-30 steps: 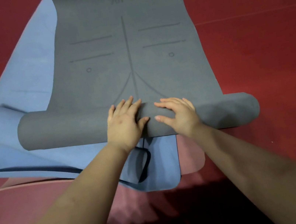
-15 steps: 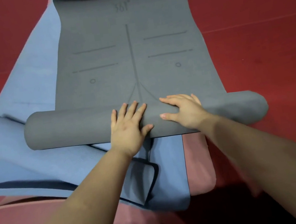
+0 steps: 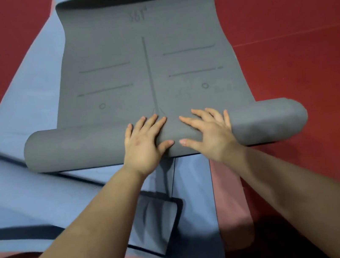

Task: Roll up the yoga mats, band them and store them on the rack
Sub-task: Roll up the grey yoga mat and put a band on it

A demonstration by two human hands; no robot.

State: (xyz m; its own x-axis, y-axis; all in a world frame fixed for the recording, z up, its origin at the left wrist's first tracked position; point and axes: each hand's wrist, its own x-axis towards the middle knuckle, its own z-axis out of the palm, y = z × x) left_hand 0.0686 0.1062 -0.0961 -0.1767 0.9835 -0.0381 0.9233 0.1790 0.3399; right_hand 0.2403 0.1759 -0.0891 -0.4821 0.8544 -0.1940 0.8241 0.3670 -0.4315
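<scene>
My left hand (image 3: 144, 143) and right hand (image 3: 207, 133) press flat, fingers spread, on the half-rolled grey yoga mat (image 3: 148, 69), which lies over a blue yoga mat (image 3: 25, 107) on the red floor (image 3: 303, 18).

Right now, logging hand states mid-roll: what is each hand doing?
Left hand: open, fingers flat, pressing on the grey roll.
Right hand: open, fingers spread, pressing on the same roll.
</scene>
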